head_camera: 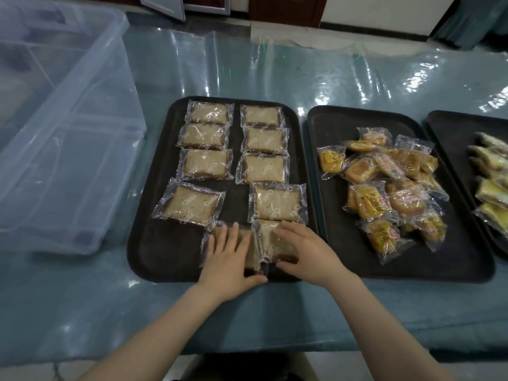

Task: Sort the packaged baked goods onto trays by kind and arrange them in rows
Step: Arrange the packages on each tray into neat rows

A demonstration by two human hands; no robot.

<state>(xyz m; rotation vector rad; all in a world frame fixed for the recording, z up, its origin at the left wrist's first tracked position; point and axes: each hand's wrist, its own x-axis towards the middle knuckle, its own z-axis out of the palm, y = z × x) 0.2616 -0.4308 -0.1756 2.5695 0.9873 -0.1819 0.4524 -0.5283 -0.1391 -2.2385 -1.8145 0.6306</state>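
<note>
Clear plastic bin (63,127) far left on desk (275,312). Left tray (145,243): wrapped bread slices (204,163) in two rows. Left hand (228,257) lies flat, fingers straight, on near packet (253,259); thumb at its near edge. Right hand (305,253) curled over adjoining packet (270,237), thumb under near edge. Packets likely light, soft, crushable; film slippery, so take by edges or seams. Middle tray (343,257): yellow pastry packets (384,193) heaped unsorted. Right tray (450,133): more packets (492,171), partly cut off.
</note>
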